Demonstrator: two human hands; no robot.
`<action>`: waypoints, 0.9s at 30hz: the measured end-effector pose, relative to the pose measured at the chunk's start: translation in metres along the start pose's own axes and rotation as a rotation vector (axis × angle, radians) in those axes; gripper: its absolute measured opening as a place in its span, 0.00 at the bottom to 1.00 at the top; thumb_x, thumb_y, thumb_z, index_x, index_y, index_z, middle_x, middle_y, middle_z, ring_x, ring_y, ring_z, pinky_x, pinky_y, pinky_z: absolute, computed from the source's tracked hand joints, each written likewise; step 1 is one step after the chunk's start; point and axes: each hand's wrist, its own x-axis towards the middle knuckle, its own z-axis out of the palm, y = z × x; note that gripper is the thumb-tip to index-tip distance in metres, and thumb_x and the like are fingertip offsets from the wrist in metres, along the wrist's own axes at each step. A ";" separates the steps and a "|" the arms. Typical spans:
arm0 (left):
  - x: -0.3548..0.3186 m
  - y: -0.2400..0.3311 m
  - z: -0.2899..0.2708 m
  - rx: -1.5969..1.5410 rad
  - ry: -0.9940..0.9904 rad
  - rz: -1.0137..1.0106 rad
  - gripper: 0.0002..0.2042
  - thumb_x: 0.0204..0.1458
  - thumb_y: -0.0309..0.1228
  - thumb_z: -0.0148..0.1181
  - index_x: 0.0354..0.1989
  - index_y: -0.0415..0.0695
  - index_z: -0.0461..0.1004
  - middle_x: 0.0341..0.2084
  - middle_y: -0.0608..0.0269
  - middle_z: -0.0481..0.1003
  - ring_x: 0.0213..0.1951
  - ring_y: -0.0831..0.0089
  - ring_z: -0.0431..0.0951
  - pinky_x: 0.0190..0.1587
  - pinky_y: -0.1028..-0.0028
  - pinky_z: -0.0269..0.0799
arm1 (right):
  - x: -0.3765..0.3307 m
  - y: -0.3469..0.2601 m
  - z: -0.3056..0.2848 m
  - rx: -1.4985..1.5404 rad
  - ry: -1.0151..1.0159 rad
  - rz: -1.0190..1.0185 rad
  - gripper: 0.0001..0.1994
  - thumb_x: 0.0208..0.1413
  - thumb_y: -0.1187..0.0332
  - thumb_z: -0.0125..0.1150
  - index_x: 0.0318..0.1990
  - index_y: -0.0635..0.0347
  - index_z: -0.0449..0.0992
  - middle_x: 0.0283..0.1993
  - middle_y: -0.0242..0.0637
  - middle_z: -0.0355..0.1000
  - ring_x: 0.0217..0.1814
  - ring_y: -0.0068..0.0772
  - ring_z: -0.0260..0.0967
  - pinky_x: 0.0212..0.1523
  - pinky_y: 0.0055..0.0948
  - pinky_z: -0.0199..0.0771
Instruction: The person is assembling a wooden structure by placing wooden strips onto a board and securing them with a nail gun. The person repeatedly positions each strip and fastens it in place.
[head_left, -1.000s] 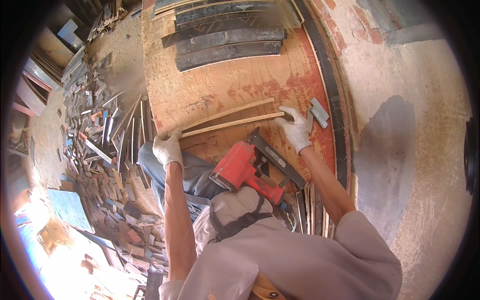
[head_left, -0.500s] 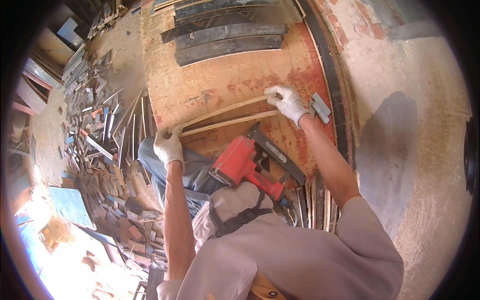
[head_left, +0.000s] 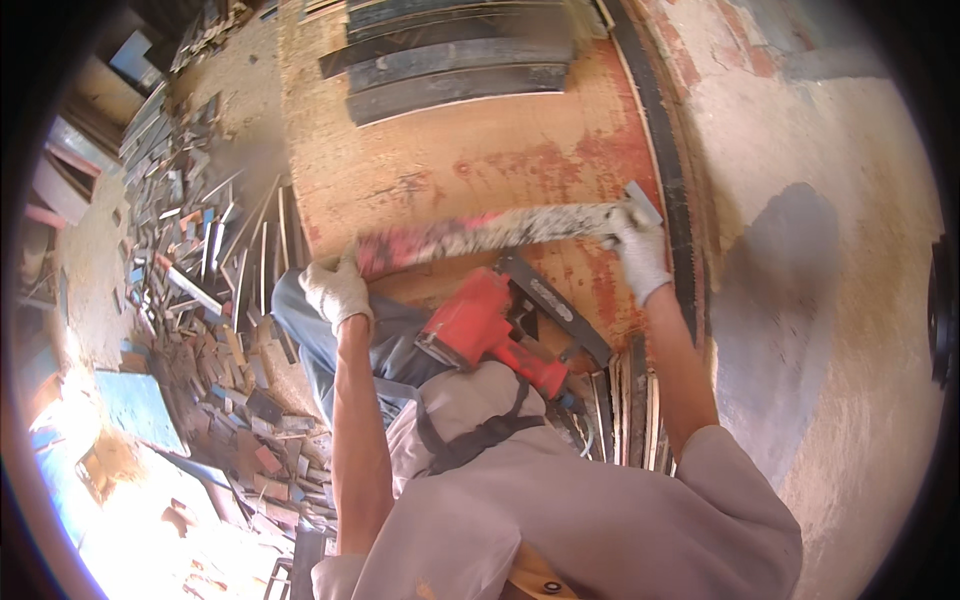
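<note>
Between my two gloved hands stretches a plywood strip (head_left: 500, 232), its broad face blotched black and white, with red toward the left end. My left hand (head_left: 338, 290) is closed on the left end, close to my knee. At the right end my right hand (head_left: 642, 255) grips the strip, partly blurred by motion. Just below the strip lies a red and black nail gun (head_left: 475, 320), its handle by my lap. A small grey metal-looking bar (head_left: 644, 201) is just beyond my right hand, partly covered by it.
Several dark plywood strips (head_left: 455, 95) lie stacked at the far end of the stained wooden board (head_left: 400, 165). Scattered offcuts (head_left: 215, 260) cover the floor on the left. Upright strips (head_left: 630, 400) stand by my right side. A wall (head_left: 860, 300) rises on the right.
Two thin edges spread apart have given way to one broad, blotched face between my hands. My right hand has moved right and toward me; the left has barely shifted.
</note>
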 end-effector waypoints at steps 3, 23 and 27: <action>0.002 -0.003 0.000 -0.080 -0.072 -0.053 0.21 0.45 0.42 0.83 0.31 0.35 0.81 0.33 0.50 0.79 0.35 0.55 0.81 0.43 0.58 0.77 | -0.005 0.028 0.011 -0.053 -0.048 0.034 0.10 0.72 0.66 0.59 0.51 0.63 0.80 0.38 0.33 0.81 0.33 0.21 0.78 0.29 0.20 0.76; -0.013 0.012 -0.040 -0.263 -0.321 -0.110 0.24 0.53 0.30 0.76 0.57 0.31 0.81 0.49 0.47 0.84 0.50 0.64 0.84 0.57 0.69 0.76 | -0.028 0.034 0.070 -0.114 0.086 0.119 0.16 0.68 0.66 0.66 0.57 0.67 0.82 0.40 0.35 0.83 0.32 0.18 0.77 0.30 0.22 0.80; -0.012 0.018 -0.042 -0.257 -0.332 -0.116 0.23 0.52 0.29 0.76 0.55 0.31 0.81 0.48 0.47 0.85 0.50 0.64 0.84 0.56 0.69 0.76 | -0.026 0.038 0.065 -0.170 0.078 0.063 0.15 0.68 0.67 0.65 0.57 0.66 0.82 0.40 0.37 0.83 0.32 0.19 0.78 0.30 0.23 0.81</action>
